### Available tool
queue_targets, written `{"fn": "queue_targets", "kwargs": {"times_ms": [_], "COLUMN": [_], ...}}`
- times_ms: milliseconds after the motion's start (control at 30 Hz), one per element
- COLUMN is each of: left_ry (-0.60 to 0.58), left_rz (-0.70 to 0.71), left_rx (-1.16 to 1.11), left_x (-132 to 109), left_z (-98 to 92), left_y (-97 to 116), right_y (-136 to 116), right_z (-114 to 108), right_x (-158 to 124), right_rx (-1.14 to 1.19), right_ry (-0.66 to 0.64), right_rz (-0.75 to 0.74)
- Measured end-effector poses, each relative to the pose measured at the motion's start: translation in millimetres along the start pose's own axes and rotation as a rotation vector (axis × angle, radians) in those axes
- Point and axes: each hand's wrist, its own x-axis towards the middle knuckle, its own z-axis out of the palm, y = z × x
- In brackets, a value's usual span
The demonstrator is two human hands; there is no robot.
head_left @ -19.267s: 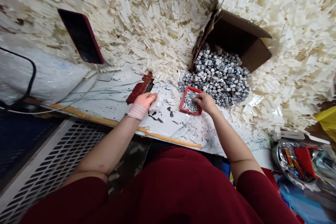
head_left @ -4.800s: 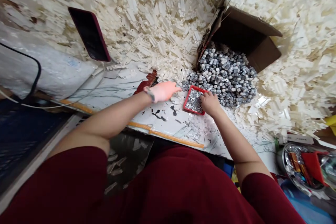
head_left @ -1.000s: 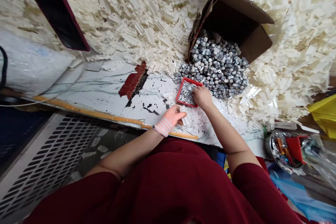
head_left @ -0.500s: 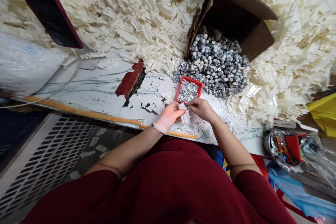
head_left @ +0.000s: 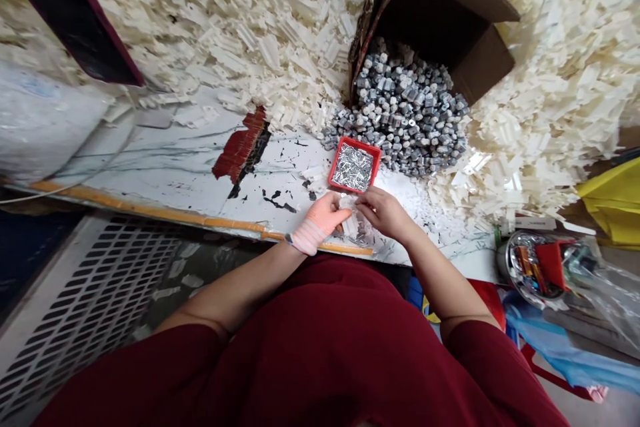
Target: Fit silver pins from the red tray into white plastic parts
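Just below the frame's centre, the left hand [head_left: 323, 215] and right hand [head_left: 384, 213] pinch a white plastic piece [head_left: 350, 220] between them; a red tray [head_left: 361, 146] of metal pins [head_left: 354, 168] sits just above.

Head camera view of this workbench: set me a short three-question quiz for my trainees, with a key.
1. Multiple choice: what lies in the red tray?
a) loose coins
b) short silver metal pins
c) red beads

2. True or false: the grey hexagonal metal pieces spill out of the cardboard box.

3. Short answer: what do the left hand and right hand hold between them?

Key:
1. b
2. True
3. A white plastic piece
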Motion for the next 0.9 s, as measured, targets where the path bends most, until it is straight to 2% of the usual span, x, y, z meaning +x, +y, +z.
{"fn": "queue_targets", "kwargs": {"times_ms": [67,200,267,300,367,467,533,633,900], "left_ry": [0.016,0.049,0.049,0.042,0.016,-0.016,-0.032,-0.065,-0.073], "left_rz": [-0.008,-0.027,-0.027,-0.029,-0.032,-0.036,-0.038,-0.046,-0.055], "left_rx": [0.007,-0.04,-0.07,-0.081,-0.088,-0.073,-0.078,-0.123,-0.145], "left_x": [1.4,7.0,8.2,7.9,5.6,0.3,-2.3,-3.9,-5.6], "left_z": [-3.0,-11.5,-13.7,-13.8,-11.5,-3.9,1.5,6.8,6.8], "left_y": [-4.5,-17.3,-20.8,-21.1,-18.5,-11.1,-7.4,-5.2,-3.8], "right_y": [0.7,10.9,17.3,20.1,23.9,22.9,18.1,9.1,2.3], "right_z": [4.6,26.1,35.2,37.5,36.9,29.1,25.1,25.6,30.9], "right_x": [-9.7,-30.6,-38.0,-40.0,-40.3,-32.2,-23.7,-12.7,-11.8], "right_rx": [-0.044,-0.122,-0.107,-0.076,0.048,0.398,0.635,0.768,0.584], "right_ry": [-0.015,-0.233,-0.28,-0.259,-0.135,0.12,0.219,0.257,0.228], "right_rz": [0.012,0.072,0.112,0.142,0.228,0.368,0.406,0.413,0.363]}}
